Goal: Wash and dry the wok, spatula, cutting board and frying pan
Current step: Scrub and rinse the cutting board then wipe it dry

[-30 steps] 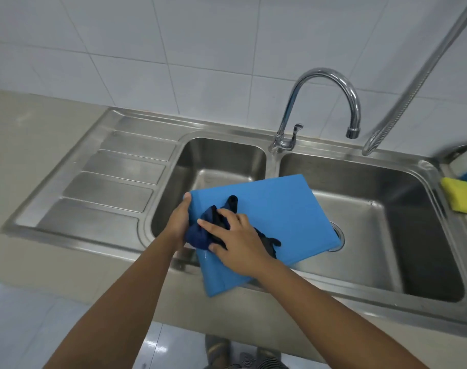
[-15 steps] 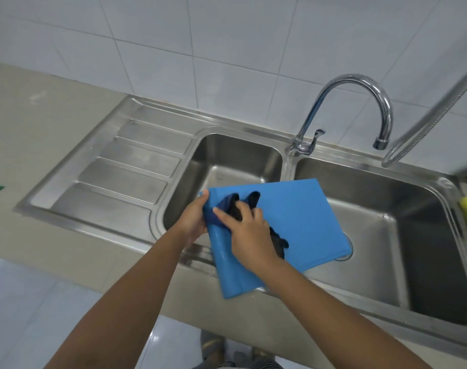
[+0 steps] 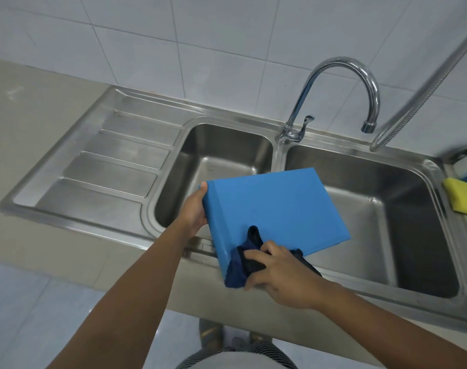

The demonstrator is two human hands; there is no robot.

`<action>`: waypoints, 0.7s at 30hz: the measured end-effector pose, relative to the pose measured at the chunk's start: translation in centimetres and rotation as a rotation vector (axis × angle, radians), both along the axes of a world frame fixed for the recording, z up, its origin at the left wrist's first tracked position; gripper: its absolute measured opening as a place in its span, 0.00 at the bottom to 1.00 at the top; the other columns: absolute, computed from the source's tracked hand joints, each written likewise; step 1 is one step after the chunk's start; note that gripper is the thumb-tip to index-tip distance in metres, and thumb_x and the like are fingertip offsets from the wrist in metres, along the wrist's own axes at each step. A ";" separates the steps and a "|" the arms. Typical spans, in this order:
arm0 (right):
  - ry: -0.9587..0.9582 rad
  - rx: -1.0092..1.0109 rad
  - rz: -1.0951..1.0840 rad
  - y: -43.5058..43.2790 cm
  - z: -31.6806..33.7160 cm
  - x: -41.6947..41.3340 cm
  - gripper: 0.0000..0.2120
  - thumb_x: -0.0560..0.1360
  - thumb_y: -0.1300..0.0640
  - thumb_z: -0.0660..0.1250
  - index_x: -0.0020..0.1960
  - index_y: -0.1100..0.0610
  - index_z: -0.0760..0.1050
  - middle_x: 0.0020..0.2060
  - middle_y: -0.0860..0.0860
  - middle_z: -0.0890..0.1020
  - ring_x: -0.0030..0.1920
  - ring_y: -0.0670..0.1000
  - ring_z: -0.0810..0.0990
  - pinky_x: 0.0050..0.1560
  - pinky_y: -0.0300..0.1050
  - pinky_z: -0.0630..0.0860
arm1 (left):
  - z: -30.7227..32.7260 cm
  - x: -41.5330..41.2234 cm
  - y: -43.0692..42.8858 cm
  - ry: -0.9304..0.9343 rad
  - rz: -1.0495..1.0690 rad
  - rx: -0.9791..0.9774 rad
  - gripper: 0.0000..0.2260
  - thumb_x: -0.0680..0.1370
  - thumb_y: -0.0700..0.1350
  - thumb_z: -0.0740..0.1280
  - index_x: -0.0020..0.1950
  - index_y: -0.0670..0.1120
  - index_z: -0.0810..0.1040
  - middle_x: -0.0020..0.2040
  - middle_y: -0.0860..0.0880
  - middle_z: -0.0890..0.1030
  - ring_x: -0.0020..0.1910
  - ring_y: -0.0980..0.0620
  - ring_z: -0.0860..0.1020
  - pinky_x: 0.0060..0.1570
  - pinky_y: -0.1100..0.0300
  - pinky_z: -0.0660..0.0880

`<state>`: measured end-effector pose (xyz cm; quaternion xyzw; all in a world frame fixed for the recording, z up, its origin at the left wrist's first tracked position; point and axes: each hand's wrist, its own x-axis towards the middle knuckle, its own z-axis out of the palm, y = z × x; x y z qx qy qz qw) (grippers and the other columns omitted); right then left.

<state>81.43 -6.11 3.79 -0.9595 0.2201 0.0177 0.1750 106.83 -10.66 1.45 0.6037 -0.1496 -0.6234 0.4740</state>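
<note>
The right hand [image 3: 283, 275] is covering much of the dark cloth [image 3: 243, 265] and the cutting board's [image 3: 275, 209] near corner. The board is hiding the divider between the two sink [image 3: 221, 145] basins. The hose [image 3: 418, 83] is running off the top right edge. The yellow sponge [image 3: 461, 199] is lying against the right edge, with a blurred blue-and-white item behind it being cut off.

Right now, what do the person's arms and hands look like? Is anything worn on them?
Both arms are bare up to the picture's edge: no sleeves show. The left hand and right hand wear no gloves. I see no rings, watch or bracelet.
</note>
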 end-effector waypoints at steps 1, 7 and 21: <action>-0.016 0.023 -0.023 -0.3 -0.2 -0.4 0.13 0.75 0.57 0.64 0.51 0.40 0.80 0.65 0.44 0.72 0.54 0.51 0.67 0.51 0.47 0.68 | 0.0 0.0 -0.1 -0.008 0.001 -0.001 0.22 0.82 0.60 0.55 0.63 0.47 0.78 0.56 0.47 0.84 0.55 0.48 0.82 0.48 0.51 0.79; -0.251 0.112 -0.635 -6.1 -1.5 1.4 0.22 0.76 0.62 0.59 0.60 0.40 0.78 0.68 0.49 0.71 0.59 0.55 0.67 0.61 0.57 0.70 | 0.2 -0.6 -0.8 -0.047 -0.019 0.008 0.21 0.82 0.60 0.56 0.60 0.48 0.79 0.54 0.49 0.85 0.54 0.49 0.82 0.54 0.49 0.78; -0.280 0.077 -0.718 1.3 -3.1 3.3 0.28 0.76 0.55 0.63 0.73 0.38 0.63 0.75 0.44 0.64 0.66 0.52 0.66 0.60 0.50 0.73 | -0.9 -1.2 -1.6 -0.716 0.062 0.068 0.29 0.82 0.62 0.49 0.57 0.38 0.75 0.51 0.43 0.77 0.47 0.46 0.75 0.45 0.55 0.68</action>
